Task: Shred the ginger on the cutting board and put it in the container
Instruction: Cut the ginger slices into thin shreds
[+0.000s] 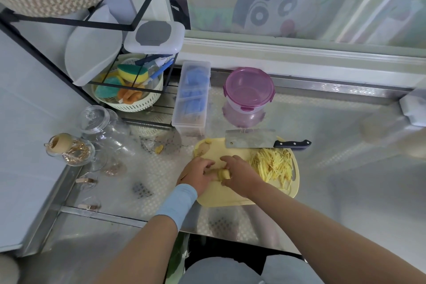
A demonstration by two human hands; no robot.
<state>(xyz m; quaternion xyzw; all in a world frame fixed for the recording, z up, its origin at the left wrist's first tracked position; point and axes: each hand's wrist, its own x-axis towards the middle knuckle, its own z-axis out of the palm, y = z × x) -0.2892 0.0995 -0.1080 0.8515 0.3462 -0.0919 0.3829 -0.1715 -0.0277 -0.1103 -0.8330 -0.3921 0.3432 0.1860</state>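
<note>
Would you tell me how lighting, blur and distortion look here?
Head view: soft daylight, no hard shadows; mild glare on the counter; wide-angle bowing of the rack; blur at the right edge; shreds and the ginger piece in the left hand and right hand look sharp.

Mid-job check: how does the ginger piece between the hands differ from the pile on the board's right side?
The ginger piece is one solid chunk; the shredded pile is many thin strips. The left hand and right hand hold the ginger piece; the shredded pile lies loose, untouched. The piece sits mid-board, the pile toward the right end. Both are pale yellow, over the cutting board.
</note>
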